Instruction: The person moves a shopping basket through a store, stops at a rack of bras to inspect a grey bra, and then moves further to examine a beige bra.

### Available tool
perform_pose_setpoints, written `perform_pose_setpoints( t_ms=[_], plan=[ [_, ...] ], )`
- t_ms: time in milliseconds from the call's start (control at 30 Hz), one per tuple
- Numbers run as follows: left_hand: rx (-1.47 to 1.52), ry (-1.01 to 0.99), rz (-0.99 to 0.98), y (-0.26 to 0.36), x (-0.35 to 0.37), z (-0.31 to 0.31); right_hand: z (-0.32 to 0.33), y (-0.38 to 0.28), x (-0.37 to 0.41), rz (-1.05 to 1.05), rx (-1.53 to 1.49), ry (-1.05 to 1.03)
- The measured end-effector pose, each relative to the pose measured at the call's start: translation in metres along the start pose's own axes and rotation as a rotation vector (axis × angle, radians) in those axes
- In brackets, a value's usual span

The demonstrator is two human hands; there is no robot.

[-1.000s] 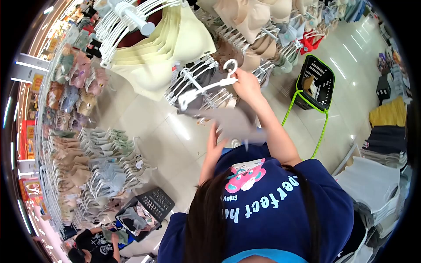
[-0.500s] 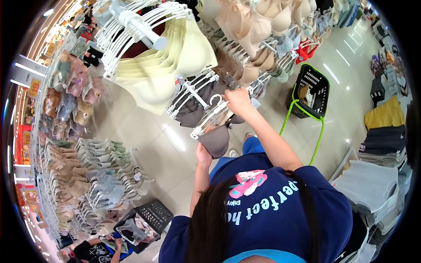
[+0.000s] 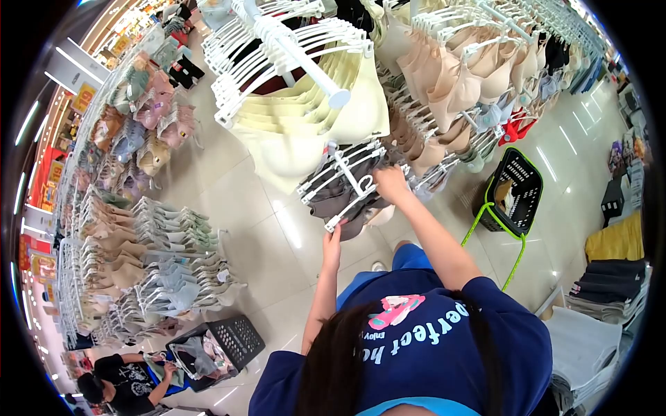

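A grey-brown bra [image 3: 352, 227] hangs from a white hanger [image 3: 354, 210] between my hands, close against the dark grey bras [image 3: 326, 188] on a rack arm. My left hand [image 3: 332, 244] pinches the bra at the hanger's near left end. My right hand [image 3: 391, 184] is closed round the hanger's far right end, its fingertips partly hidden among the hung bras. The hanger's hook points up towards the rack arm [image 3: 345, 166]; whether it touches cannot be made out. A paler beige cup [image 3: 381, 215] shows just behind the held bra.
Pale yellow bras [image 3: 277, 152] hang above on a thick white arm [image 3: 312, 66]. Beige bras [image 3: 479, 80] fill the rack to the right. A black basket with a green handle [image 3: 515, 191] stands on the floor. At lower left, a person [image 3: 128, 381] handles garments beside a dark basket [image 3: 239, 341].
Both hands have carried the bra and hanger away from my body, in against the dark grey bras on the rack. My view has shifted, and more of the person at lower left shows.
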State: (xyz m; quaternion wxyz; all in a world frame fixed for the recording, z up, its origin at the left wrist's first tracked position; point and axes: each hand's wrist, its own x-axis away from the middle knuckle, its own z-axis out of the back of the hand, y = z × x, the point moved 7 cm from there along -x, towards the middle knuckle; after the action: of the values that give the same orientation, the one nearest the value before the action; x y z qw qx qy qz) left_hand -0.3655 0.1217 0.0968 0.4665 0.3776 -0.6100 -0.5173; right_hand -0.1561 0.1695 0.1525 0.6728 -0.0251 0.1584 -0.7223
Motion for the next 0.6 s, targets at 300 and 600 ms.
perform_pose_setpoints(
  t_ms=[300,600],
  plan=[
    [0.186,0.059,0.118,-0.013,-0.023,0.018,-0.017,-0.022,-0.045,0.055,0.039,-0.016],
    [-0.024,0.113,0.019,-0.008,-0.031,0.029,-0.023,-0.020,-0.044,0.075,0.026,0.003]
  ],
)
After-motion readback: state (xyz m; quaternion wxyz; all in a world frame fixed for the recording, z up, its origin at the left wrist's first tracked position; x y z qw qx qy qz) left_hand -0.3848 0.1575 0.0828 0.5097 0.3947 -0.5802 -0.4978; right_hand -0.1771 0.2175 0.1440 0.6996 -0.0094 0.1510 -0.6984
